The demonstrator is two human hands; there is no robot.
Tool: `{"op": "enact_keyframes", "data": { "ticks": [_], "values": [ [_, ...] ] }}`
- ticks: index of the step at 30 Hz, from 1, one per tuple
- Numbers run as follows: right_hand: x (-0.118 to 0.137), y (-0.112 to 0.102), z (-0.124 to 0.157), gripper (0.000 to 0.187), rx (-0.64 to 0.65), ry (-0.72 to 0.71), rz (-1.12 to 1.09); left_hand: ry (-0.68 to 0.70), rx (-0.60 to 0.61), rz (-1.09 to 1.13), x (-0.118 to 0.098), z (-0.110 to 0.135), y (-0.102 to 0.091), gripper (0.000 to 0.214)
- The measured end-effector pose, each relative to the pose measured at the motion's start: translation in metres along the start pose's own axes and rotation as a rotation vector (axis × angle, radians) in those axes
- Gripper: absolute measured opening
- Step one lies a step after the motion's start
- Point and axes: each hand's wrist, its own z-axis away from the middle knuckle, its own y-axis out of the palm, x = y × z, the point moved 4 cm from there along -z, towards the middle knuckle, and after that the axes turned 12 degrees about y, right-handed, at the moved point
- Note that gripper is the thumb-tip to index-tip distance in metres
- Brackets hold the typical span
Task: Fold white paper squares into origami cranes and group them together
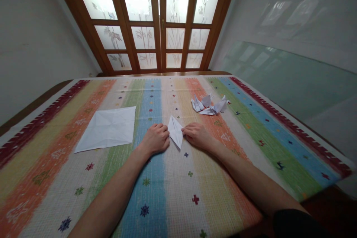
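Note:
A small white folded paper piece, kite-shaped, lies on the striped tablecloth between my hands. My left hand rests at its left edge with fingers curled and pressed onto the paper. My right hand sits at its right edge, fingers bent, fingertips pinching the paper's side. Both hands touch the same piece.
A creased flat white sheet lies to the left on the cloth. Folded white paper figures sit behind my right hand. A wooden door with frosted panes stands beyond the table; a wall runs along the right.

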Motion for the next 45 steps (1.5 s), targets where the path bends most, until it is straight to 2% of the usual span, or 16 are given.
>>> {"op": "enact_keyframes", "data": {
  "ticks": [4,7,15,21,25,28,32,38,45],
  "values": [
    [0.013,-0.006,0.002,0.021,0.018,-0.003,0.045,-0.121,-0.047,-0.022,-0.011,-0.004,-0.002,0.047],
    [0.021,-0.009,0.003,0.023,0.021,0.046,0.082,-0.150,-0.037,-0.065,-0.021,-0.007,-0.002,0.058],
    [0.040,-0.008,0.012,0.015,0.037,0.095,0.237,-0.201,0.065,-0.146,-0.041,-0.008,-0.002,0.069],
    [0.046,0.000,0.016,0.026,-0.020,0.109,0.335,-0.293,0.064,-0.194,-0.050,-0.006,-0.001,0.074],
    [0.040,0.004,0.017,0.041,-0.005,0.171,0.285,-0.335,0.074,-0.175,-0.051,-0.004,0.000,0.075],
    [0.033,0.007,0.018,0.052,0.027,0.285,0.213,-0.391,0.084,-0.116,-0.049,-0.004,-0.001,0.077],
    [0.025,0.008,0.017,0.062,0.048,0.401,0.159,-0.395,0.158,-0.133,-0.050,-0.005,-0.003,0.080],
    [0.019,0.008,0.013,0.059,0.061,0.416,0.080,-0.386,0.228,-0.173,-0.052,-0.007,-0.007,0.076],
    [0.010,0.012,0.011,0.044,-0.018,0.378,-0.059,-0.372,0.231,-0.188,-0.053,-0.008,-0.007,0.074]
  ]
}}
